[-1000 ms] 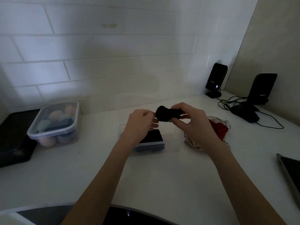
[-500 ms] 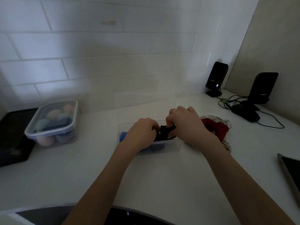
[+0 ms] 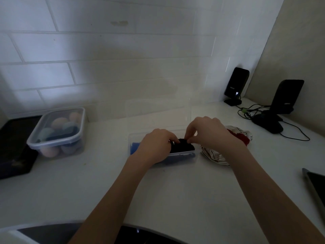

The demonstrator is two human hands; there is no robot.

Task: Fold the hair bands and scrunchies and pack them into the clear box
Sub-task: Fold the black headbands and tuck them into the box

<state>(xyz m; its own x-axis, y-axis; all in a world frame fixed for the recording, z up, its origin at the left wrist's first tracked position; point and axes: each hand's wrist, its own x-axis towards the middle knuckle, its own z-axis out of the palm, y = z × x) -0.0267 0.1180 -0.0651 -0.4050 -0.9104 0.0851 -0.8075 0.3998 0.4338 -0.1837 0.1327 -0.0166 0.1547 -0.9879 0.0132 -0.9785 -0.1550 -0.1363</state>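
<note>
You have both hands down in the box because the black band will likely spring open unless it is tucked in while folded. It sits in the right half of the box, on top of something blue that shows at the left end. Your left hand is curled over the band's left side, pressing it down; whether the fingers grip it is hidden. Your right hand arches above, its fingertips pinching the band's top edge. Both forearms reach in from below, wrists bent down. The red scrunchie and striped cloth wait just right of the box, probably next.
</note>
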